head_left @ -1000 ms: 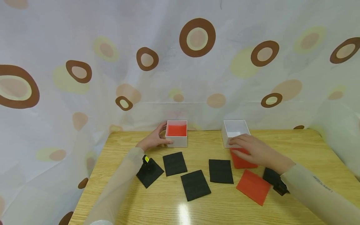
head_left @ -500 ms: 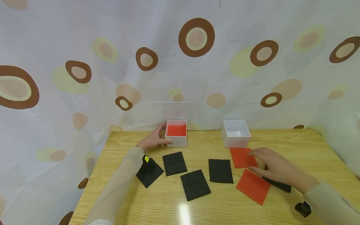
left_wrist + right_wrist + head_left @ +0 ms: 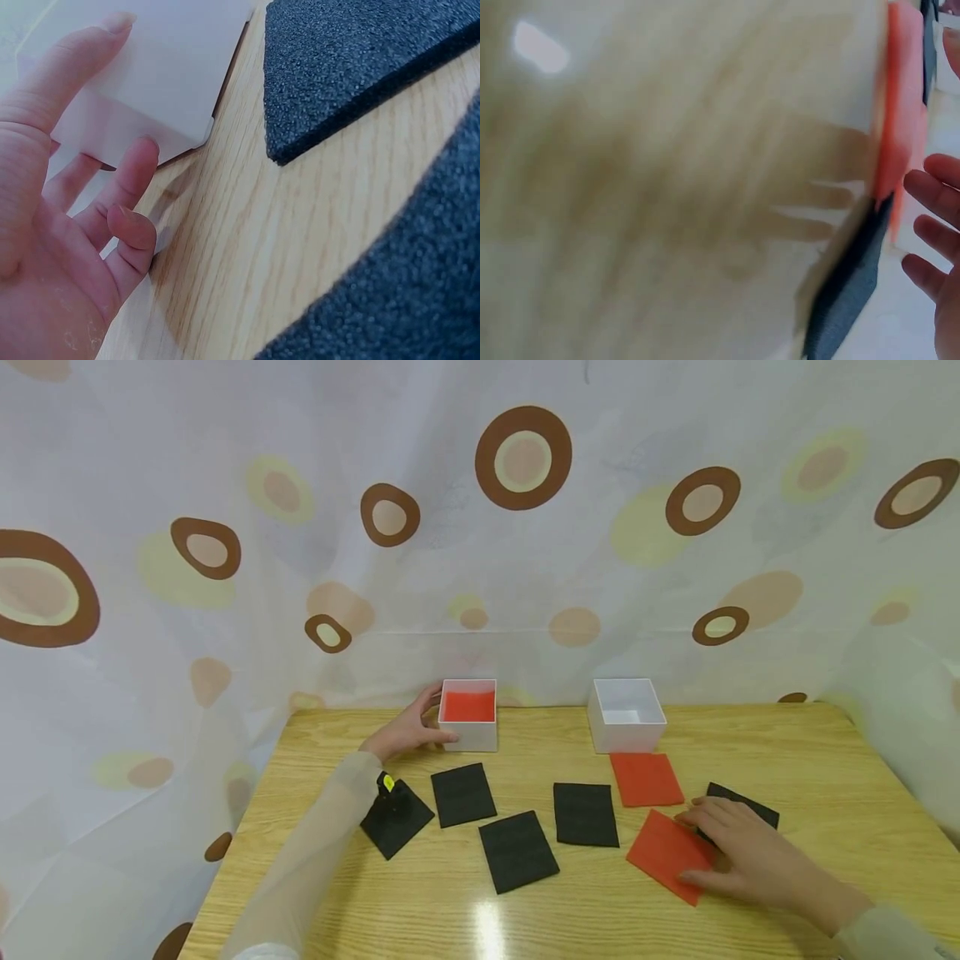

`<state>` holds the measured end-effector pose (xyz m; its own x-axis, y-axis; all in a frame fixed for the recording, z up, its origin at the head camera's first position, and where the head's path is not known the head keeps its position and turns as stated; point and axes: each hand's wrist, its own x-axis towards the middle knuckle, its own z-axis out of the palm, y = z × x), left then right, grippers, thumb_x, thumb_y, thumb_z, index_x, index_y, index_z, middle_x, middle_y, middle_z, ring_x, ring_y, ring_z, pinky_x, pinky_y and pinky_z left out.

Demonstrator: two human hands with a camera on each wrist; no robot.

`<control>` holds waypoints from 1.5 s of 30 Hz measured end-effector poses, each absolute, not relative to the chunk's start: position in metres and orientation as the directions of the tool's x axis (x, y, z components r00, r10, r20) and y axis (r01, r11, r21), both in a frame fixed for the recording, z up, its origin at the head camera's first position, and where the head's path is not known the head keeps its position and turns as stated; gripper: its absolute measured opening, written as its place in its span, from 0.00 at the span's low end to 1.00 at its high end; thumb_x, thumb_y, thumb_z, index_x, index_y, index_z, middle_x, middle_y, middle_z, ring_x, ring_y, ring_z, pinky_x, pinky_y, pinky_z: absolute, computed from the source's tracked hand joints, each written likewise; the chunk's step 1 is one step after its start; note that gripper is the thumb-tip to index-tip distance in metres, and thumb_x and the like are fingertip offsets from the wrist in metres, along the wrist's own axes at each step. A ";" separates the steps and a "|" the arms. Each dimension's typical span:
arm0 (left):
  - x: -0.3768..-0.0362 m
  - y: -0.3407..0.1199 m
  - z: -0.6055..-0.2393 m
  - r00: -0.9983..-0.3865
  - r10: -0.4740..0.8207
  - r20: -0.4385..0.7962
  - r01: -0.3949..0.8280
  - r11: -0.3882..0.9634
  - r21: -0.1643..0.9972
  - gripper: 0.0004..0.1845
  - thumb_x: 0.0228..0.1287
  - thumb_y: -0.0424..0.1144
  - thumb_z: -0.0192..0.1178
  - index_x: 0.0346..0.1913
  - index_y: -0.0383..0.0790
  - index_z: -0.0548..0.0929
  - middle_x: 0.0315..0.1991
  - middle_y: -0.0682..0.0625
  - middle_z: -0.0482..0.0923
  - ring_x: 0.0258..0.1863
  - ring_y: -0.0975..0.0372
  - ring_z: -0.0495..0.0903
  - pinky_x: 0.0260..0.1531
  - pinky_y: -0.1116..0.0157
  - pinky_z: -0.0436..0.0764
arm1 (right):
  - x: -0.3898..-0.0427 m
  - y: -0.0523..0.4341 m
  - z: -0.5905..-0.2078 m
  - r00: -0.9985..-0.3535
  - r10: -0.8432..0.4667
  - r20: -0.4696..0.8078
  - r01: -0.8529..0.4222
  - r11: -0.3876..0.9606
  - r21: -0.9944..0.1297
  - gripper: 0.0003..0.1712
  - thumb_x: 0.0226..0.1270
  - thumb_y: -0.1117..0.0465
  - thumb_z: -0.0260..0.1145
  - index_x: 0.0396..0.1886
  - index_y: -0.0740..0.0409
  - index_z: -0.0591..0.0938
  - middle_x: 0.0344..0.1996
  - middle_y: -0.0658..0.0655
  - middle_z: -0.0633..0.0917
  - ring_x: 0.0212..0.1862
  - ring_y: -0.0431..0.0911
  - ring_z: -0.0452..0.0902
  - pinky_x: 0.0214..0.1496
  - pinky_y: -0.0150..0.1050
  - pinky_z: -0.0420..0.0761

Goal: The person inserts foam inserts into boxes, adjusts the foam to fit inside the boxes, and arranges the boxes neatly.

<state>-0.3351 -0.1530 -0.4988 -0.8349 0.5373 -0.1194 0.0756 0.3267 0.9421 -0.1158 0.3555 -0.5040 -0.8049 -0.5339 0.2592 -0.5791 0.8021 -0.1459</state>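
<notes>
Red foam sheet [image 3: 667, 856] and white box [image 3: 468, 716], both unlabelled, under hands.

Wood-grain table [image 3: 787, 752]; two white boxes, the left box [image 3: 468, 716] red inside, the right box [image 3: 626, 715] white inside; red pads [image 3: 646, 778] and black pads [image 3: 462, 794]; white curtain [image 3: 480, 527] printed with brown, yellow and tan rings.
</notes>
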 end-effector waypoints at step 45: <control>-0.331 -0.153 -0.496 -0.837 0.532 -0.128 0.071 0.338 0.939 0.56 0.66 0.38 0.73 0.85 0.58 0.44 0.84 0.46 0.49 0.51 0.47 0.79 0.42 0.61 0.83 | -0.100 0.350 -0.514 -0.805 -0.538 0.250 -0.566 0.823 -0.054 0.52 0.48 0.24 0.76 0.59 0.61 0.81 0.57 0.58 0.82 0.63 0.58 0.71 0.75 0.24 0.27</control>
